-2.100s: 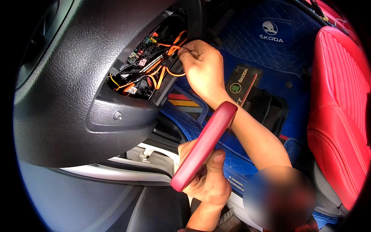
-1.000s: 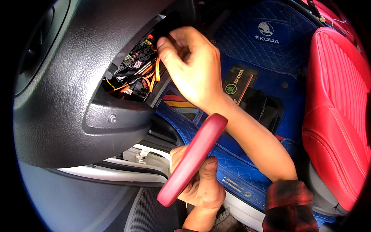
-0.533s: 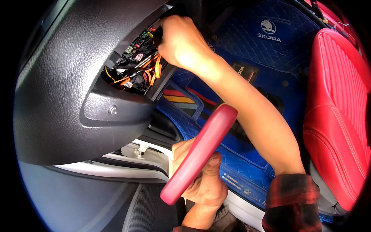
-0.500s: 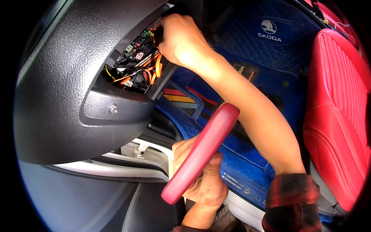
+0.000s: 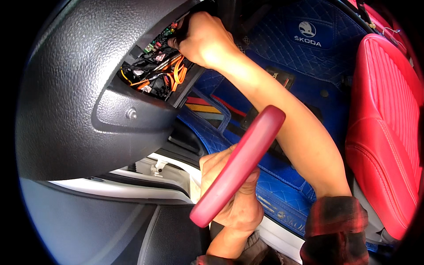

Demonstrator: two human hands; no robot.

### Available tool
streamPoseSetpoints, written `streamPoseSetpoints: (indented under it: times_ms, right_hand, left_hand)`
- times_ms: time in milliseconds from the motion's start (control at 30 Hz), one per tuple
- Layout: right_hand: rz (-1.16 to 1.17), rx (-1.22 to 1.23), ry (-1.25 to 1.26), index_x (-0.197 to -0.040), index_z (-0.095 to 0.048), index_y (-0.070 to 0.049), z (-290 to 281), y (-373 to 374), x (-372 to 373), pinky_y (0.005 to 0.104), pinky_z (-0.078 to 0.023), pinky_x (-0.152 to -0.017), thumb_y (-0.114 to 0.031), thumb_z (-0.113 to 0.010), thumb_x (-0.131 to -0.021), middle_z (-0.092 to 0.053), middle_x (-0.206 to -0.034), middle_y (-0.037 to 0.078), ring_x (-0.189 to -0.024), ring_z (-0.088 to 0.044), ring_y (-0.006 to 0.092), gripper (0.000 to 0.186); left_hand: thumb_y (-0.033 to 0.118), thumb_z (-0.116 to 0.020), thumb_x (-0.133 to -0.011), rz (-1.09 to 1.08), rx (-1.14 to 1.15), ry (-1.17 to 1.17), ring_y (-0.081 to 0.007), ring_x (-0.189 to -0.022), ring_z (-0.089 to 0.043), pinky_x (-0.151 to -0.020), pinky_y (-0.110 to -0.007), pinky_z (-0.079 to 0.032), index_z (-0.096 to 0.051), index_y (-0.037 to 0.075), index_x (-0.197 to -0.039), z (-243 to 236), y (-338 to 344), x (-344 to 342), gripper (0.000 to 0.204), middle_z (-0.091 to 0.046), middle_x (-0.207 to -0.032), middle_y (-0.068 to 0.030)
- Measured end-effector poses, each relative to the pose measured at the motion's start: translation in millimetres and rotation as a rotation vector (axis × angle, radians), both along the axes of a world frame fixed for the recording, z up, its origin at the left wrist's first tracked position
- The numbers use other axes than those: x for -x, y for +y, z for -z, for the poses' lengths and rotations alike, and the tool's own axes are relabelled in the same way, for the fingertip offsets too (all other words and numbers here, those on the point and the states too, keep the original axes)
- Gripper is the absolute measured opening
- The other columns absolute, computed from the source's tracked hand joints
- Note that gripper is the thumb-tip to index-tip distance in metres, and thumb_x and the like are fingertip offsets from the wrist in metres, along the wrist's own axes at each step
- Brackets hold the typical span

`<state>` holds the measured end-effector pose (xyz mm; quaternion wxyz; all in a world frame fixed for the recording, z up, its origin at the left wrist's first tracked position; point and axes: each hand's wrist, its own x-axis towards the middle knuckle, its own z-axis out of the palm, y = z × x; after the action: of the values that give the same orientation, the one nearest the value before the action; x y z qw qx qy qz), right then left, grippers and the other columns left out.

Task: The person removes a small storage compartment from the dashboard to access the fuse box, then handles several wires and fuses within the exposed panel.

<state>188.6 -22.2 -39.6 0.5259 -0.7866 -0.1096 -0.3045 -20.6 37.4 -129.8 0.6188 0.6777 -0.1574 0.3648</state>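
My right hand (image 5: 205, 39) reaches into an opening in the side of the black dashboard (image 5: 79, 84). Its fingers are curled, with the tips hidden among the parts inside; what they pinch, if anything, does not show. Beside them lie a fuse panel (image 5: 161, 39) with small coloured fuses and a bundle of orange wires (image 5: 176, 75). Lower down, my left hand (image 5: 236, 212) is closed round a flat red slab (image 5: 238, 165) with rounded ends. The slab appears edge-on and tilted, its upper end in front of my right forearm.
A red ribbed car seat (image 5: 386, 132) stands at the right. Blue quilted mats (image 5: 287, 57) cover the footwell, with pedals partly behind my right arm. At the lower left are the grey door panel (image 5: 88, 221) and the white door frame (image 5: 181, 174). A round metal stud (image 5: 131, 113) projects from the dashboard.
The red slab and my left hand have shifted slightly up and to the right. My right hand stays at the opening, its fingers a little lower over the fuse panel.
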Motion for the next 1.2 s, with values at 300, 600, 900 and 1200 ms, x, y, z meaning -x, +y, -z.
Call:
streamPoseSetpoints:
  times_ms: [300,600,900,1200]
  right_hand:
    - [-0.041,-0.055,0.169,-0.089,-0.071,0.005,-6,-1,2,0.0421,-0.053,-0.088,-0.006,-0.067,-0.067,-0.068,-0.099,0.028,-0.102,-0.066,0.0391,0.025]
    - [-0.056,-0.084,0.138,-0.104,-0.07,0.0,-4,-1,4,0.0432,-0.051,-0.092,-0.007,-0.068,-0.07,-0.067,-0.107,0.026,-0.105,-0.064,0.0402,0.035]
    - [-0.114,-0.287,-0.208,-0.111,-0.063,0.004,24,3,12,0.0334,-0.053,-0.08,-0.005,-0.073,-0.078,-0.069,-0.095,0.021,-0.089,-0.069,0.0266,0.036]
    - [-0.283,-0.76,-0.416,-0.105,-0.066,0.007,35,5,23,0.0284,-0.054,-0.077,0.002,-0.07,-0.081,-0.071,-0.092,0.017,-0.084,-0.069,0.0191,0.024]
  left_hand:
    - [0.006,-0.074,-0.083,-0.008,-0.035,0.012,-0.0265,-0.09,-0.06,-0.084,-0.036,-0.046,-0.064,-0.003,-0.108,-1,2,2,0.028,-0.069,-0.102,-0.0175]
    - [0.005,-0.073,-0.082,0.016,-0.07,-0.064,-0.0267,-0.088,-0.061,-0.081,-0.036,-0.046,-0.065,-0.005,-0.105,-3,-1,-1,0.026,-0.069,-0.1,-0.0178]
    - [0.007,-0.074,-0.082,0.006,-0.047,-0.052,-0.0267,-0.088,-0.06,-0.081,-0.035,-0.046,-0.067,-0.004,-0.106,0,2,0,0.027,-0.069,-0.1,-0.0171]
    - [0.01,-0.076,-0.082,0.026,-0.058,-0.072,-0.0249,-0.086,-0.059,-0.079,-0.033,-0.045,-0.067,-0.002,-0.104,1,2,-1,0.027,-0.068,-0.097,-0.0149]
